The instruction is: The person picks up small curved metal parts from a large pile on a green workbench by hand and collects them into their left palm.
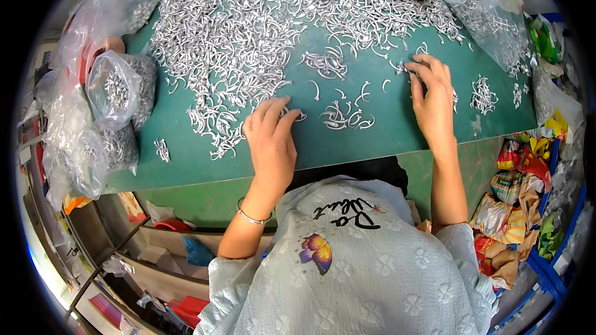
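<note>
Many small, curved silvery metal pieces (248, 43) lie in a broad heap over the far and left part of a green tabletop (385, 130). At the heap's near edge is my left hand (272, 139), fingers bent and apart. Some pieces show by its thumb and index finger; I see none clearly gripped. My right hand (433, 99) is over the table further right, thumb and fingers spread, fingertips beside a few loose pieces (399, 67). Between my hands lie a small cluster of pieces (347, 116) and, farther off, another cluster (326, 63).
Clear plastic bags of metal pieces (118, 90) stand at the table's left. Another filled bag (490, 25) lies at the far right. Small piles (483, 95) sit near the right edge. Colourful packages (496, 211) fill a blue rack on the right; shelving (180, 260) is below left.
</note>
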Tool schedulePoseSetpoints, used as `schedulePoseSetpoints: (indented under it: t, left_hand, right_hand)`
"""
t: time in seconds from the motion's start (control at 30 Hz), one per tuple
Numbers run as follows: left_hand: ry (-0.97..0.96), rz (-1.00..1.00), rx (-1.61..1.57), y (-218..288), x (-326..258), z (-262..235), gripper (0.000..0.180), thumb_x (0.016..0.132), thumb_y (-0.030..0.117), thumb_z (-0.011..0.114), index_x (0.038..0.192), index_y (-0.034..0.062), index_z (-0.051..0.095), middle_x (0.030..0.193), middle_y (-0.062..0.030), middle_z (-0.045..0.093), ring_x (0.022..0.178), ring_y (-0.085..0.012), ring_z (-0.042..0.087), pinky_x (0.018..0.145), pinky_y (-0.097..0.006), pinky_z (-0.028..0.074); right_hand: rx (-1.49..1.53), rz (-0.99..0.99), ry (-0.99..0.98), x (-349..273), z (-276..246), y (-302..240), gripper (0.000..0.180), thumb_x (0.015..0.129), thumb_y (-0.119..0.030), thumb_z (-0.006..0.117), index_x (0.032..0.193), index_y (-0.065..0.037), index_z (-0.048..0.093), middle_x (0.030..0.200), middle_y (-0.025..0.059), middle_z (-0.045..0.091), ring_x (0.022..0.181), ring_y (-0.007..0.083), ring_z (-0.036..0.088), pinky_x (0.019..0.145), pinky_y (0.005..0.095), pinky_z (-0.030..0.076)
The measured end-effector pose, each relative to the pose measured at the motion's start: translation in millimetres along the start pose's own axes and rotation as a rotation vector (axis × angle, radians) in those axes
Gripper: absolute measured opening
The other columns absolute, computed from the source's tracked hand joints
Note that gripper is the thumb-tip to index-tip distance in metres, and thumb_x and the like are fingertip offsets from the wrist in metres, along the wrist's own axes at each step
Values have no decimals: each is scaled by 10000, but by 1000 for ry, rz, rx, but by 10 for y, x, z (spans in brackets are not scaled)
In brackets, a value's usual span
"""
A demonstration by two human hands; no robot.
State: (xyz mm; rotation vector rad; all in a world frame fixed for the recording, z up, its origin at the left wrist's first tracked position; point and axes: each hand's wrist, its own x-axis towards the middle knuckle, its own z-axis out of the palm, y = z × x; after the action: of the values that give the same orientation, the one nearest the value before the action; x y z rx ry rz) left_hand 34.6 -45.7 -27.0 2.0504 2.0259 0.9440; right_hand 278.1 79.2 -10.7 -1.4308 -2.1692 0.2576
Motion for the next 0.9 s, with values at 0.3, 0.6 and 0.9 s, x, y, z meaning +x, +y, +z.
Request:
schedulePoseSetpoints:
  t: [0.3, 0.6, 0.9]
  left_hand:
    - [-117, 89, 88, 114, 283, 180, 240, 807, -7, 598, 1031, 75, 627, 1090, -50, 571, 1001, -244, 525, 853, -372, 345]
    - [-88, -26, -35, 115, 95, 104, 206, 776, 7, 658, 973, 60, 622, 976, -35, 576, 918, -214, 531, 809, -353, 342]
    - [-82, -78, 3, 161, 68, 39, 343, 778, 55, 683, 1108, 82, 597, 1140, -61, 544, 1010, -244, 519, 864, -373, 336]
  right_hand:
    - [169, -357, -282, -43, 279, -559, 273, 729, -65, 697, 993, -56, 628, 1136, 87, 551, 1075, 285, 497, 900, 406, 374]
    - [247, -461, -376, -263, 152, -675, 230, 764, -109, 674, 979, -58, 612, 1171, 82, 545, 1197, 273, 459, 964, 433, 345]
    - [17, -286, -149, -100, 21, 38, 230, 763, -38, 674, 984, -57, 614, 1145, 75, 576, 1156, 280, 498, 951, 430, 327]
